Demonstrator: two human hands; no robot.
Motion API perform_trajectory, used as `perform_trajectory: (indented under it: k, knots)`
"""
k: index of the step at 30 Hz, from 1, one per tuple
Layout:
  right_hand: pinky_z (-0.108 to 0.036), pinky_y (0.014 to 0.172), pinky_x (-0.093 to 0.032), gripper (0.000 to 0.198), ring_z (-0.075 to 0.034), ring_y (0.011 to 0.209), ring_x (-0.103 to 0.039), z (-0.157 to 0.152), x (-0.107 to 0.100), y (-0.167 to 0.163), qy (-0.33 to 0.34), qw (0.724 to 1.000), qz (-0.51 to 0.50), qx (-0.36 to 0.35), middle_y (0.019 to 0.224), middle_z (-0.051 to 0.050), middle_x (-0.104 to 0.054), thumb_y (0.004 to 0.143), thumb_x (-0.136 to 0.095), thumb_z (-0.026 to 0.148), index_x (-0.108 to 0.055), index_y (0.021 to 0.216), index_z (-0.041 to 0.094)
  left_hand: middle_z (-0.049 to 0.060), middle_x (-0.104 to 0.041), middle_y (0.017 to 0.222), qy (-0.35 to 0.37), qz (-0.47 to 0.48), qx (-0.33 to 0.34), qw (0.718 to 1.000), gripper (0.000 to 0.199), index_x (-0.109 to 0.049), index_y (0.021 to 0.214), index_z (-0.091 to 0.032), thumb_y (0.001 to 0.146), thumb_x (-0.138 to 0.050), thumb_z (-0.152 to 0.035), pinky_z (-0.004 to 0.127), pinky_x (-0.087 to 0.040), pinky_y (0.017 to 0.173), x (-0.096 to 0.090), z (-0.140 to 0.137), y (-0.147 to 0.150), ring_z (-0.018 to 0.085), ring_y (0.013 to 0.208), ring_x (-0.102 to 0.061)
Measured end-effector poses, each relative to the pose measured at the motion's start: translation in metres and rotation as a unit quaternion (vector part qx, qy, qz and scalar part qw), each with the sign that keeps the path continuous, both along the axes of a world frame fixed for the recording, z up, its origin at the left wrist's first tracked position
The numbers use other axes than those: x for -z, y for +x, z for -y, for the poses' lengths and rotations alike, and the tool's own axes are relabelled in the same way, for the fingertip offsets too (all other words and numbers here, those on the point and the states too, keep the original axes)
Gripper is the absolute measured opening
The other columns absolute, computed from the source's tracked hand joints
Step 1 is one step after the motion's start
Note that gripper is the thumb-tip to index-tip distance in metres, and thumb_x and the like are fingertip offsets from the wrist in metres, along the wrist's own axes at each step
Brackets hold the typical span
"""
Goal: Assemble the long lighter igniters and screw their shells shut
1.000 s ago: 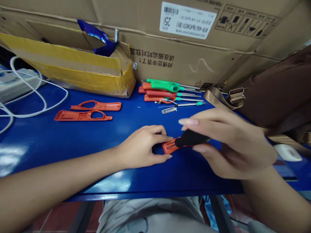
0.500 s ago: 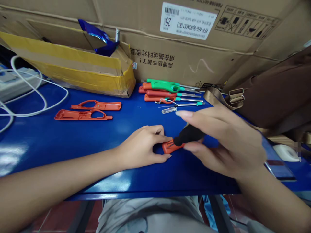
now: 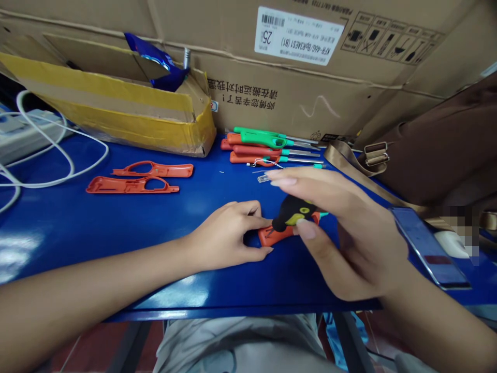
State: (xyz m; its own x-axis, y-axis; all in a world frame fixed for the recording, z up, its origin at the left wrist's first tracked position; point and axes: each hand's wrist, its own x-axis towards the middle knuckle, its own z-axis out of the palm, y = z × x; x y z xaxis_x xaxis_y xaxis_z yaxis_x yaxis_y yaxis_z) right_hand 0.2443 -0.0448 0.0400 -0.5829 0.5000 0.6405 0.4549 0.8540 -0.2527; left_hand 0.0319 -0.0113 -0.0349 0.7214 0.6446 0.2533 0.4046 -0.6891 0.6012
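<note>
My left hand (image 3: pixel 233 233) pinches the end of an orange lighter (image 3: pixel 274 237) lying on the blue table. In my right hand (image 3: pixel 349 228), a short screwdriver (image 3: pixel 295 211) with a black and yellow handle is held between thumb and fingers. Its thin shaft points down at the lighter's body near the left fingertips; whether the tip sits in a screw I cannot make out. The lighter's far end is partly hidden behind the right hand. Just beyond that hand lies a small clear tube (image 3: pixel 264 178), partly covered by its fingers.
Two opened orange casing halves (image 3: pixel 155 170) lie at left. Several green and orange lighters (image 3: pixel 256 150) are piled before a big cardboard box (image 3: pixel 330 93). A yellow-taped box (image 3: pixel 147 122) and white cables (image 3: pixel 72 150) stand left. A phone (image 3: pixel 430 248) and a brown strap (image 3: pixel 349 158) are right.
My right hand has turned around the screwdriver, its thumb lower and the yellow marks on the handle now showing. More of the phone is uncovered. My left hand has stayed on the lighter.
</note>
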Motion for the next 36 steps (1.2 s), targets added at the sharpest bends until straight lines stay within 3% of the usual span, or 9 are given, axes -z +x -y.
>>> perform_trajectory:
  k: [2, 7, 10, 13, 15, 19, 25, 32, 36]
  knots:
    - [-0.040, 0.101, -0.058, 0.040, -0.023, 0.119, -0.066, -0.0015, -0.0007, -0.0003, -0.026, 0.999, -0.023, -0.028, 0.126, -0.008, -0.071, 0.095, -0.057, 0.013, -0.058, 0.134, 0.018, 0.003, -0.066, 0.089, -0.002, -0.003, 0.002, 1.000, 0.020, -0.076, 0.099, -0.021, 0.084, -0.073, -0.034, 0.032, -0.051, 0.080, -0.0004, 0.0000, -0.0001, 0.020, 0.084, -0.064]
    - [-0.030, 0.074, -0.063, 0.031, -0.018, 0.083, -0.069, -0.0044, -0.0030, -0.0017, 0.036, 0.999, -0.022, 0.001, 0.095, -0.003, -0.072, 0.089, -0.075, 0.023, -0.067, 0.119, 0.024, 0.003, -0.066, 0.090, -0.013, -0.015, 0.009, 1.000, 0.020, -0.075, 0.100, -0.019, 0.085, -0.071, -0.031, 0.031, -0.051, 0.075, -0.0004, 0.0002, 0.0001, 0.020, 0.083, -0.063]
    - [-0.034, 0.082, -0.064, 0.035, -0.020, 0.096, -0.070, -0.0031, -0.0019, -0.0007, 0.046, 0.999, -0.002, 0.005, 0.107, -0.006, -0.073, 0.095, -0.066, 0.025, -0.063, 0.130, 0.024, 0.004, -0.067, 0.095, -0.009, -0.003, 0.005, 1.000, 0.022, -0.074, 0.104, -0.020, 0.084, -0.071, -0.030, 0.033, -0.052, 0.081, 0.0001, 0.0003, 0.0000, 0.021, 0.088, -0.064]
    - [-0.039, 0.093, -0.061, 0.043, -0.023, 0.117, -0.066, -0.0019, -0.0015, 0.0002, -0.015, 0.999, -0.014, -0.029, 0.128, -0.009, -0.069, 0.099, -0.051, 0.017, -0.055, 0.141, 0.020, 0.003, -0.066, 0.092, -0.006, 0.003, 0.006, 1.000, 0.022, -0.075, 0.103, -0.021, 0.084, -0.072, -0.031, 0.033, -0.052, 0.081, -0.0005, 0.0004, 0.0000, 0.020, 0.087, -0.065]
    - [-0.035, 0.090, -0.062, 0.042, -0.021, 0.111, -0.068, -0.0025, -0.0024, -0.0001, -0.029, 0.998, -0.025, -0.049, 0.122, -0.009, -0.072, 0.098, -0.053, 0.015, -0.057, 0.139, 0.019, 0.003, -0.066, 0.091, -0.009, 0.000, 0.005, 1.000, 0.022, -0.075, 0.103, -0.021, 0.084, -0.072, -0.031, 0.032, -0.052, 0.079, -0.0015, 0.0007, 0.0001, 0.020, 0.085, -0.064]
    - [-0.026, 0.076, -0.062, 0.039, -0.016, 0.090, -0.072, -0.0048, -0.0039, -0.0006, 0.026, 0.999, -0.010, -0.045, 0.102, -0.004, -0.074, 0.093, -0.068, 0.018, -0.064, 0.132, 0.024, 0.003, -0.066, 0.093, -0.009, -0.012, 0.001, 1.000, 0.023, -0.074, 0.105, -0.021, 0.085, -0.072, -0.032, 0.032, -0.052, 0.079, -0.0022, 0.0011, 0.0004, 0.020, 0.085, -0.064]
    - [-0.042, 0.096, -0.061, 0.043, -0.025, 0.117, -0.069, -0.0050, 0.0014, 0.0010, -0.008, 0.999, -0.043, -0.031, 0.126, -0.008, -0.073, 0.095, -0.056, 0.015, -0.059, 0.137, 0.023, 0.004, -0.066, 0.093, 0.011, -0.005, -0.002, 1.000, 0.020, -0.075, 0.101, -0.022, 0.085, -0.072, -0.032, 0.034, -0.051, 0.085, 0.0011, 0.0013, -0.0002, 0.021, 0.088, -0.065]
    - [-0.034, 0.080, -0.064, 0.037, -0.020, 0.089, -0.071, -0.0090, 0.0011, -0.0012, 0.055, 0.997, -0.045, -0.010, 0.102, -0.003, -0.077, 0.088, -0.075, 0.022, -0.065, 0.123, 0.023, 0.003, -0.066, 0.094, 0.017, -0.014, -0.003, 1.000, 0.022, -0.075, 0.104, -0.022, 0.086, -0.071, -0.034, 0.034, -0.051, 0.085, 0.0021, 0.0015, -0.0002, 0.021, 0.088, -0.065]
    - [-0.040, 0.096, -0.061, 0.043, -0.024, 0.113, -0.069, -0.0067, 0.0007, 0.0019, 0.016, 1.000, -0.012, -0.009, 0.128, -0.008, -0.072, 0.094, -0.061, 0.016, -0.058, 0.137, 0.021, 0.004, -0.066, 0.094, 0.013, -0.009, -0.001, 1.000, 0.020, -0.076, 0.101, -0.022, 0.086, -0.072, -0.034, 0.034, -0.051, 0.084, 0.0021, 0.0013, -0.0002, 0.021, 0.090, -0.065]
